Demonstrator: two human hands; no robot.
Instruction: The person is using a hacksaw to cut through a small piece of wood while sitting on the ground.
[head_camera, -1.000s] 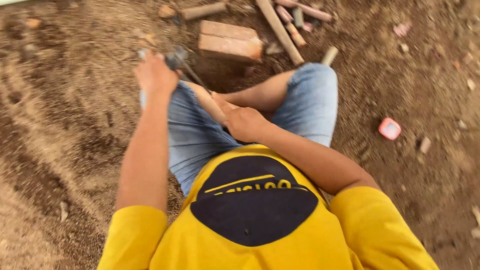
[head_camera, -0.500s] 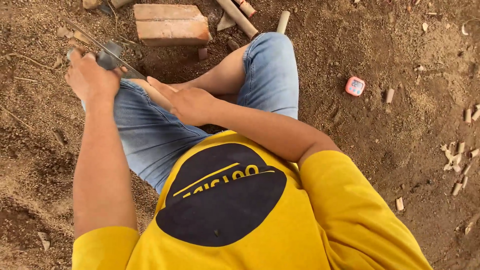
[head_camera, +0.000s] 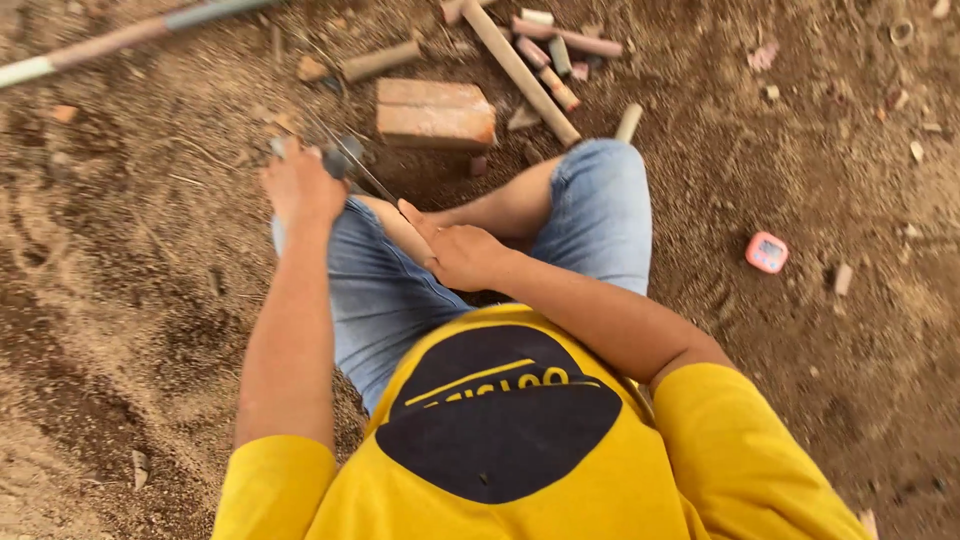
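A: What is seen from above?

B: A seated person in a yellow shirt with a dark round patch (head_camera: 500, 425) and pale blue denim shorts (head_camera: 385, 300) is seen on bare brown earth (head_camera: 120, 300); the knees are bent outward.

A: What is held in the hands?

B: The left hand (head_camera: 298, 185) is closed around the grey handle of a thin metal blade (head_camera: 350, 160), held above the left knee; the blade is angled down towards the lap. The right hand (head_camera: 465, 255) is curled over a short pale wooden stick (head_camera: 395, 225) that is laid across the left thigh; the fingers are wrapped over its near end; how tightly it is gripped cannot be told. The blade tip is met by the stick just beside the left hand.

A: What is lying around?

B: A reddish rectangular brick (head_camera: 435, 112) is set just beyond the knees; cut brown wooden rods (head_camera: 520, 60) are scattered behind it; a small pink square timer (head_camera: 767, 252) is seen well apart on the right; a long pole (head_camera: 120, 38) is laid across the top left corner.
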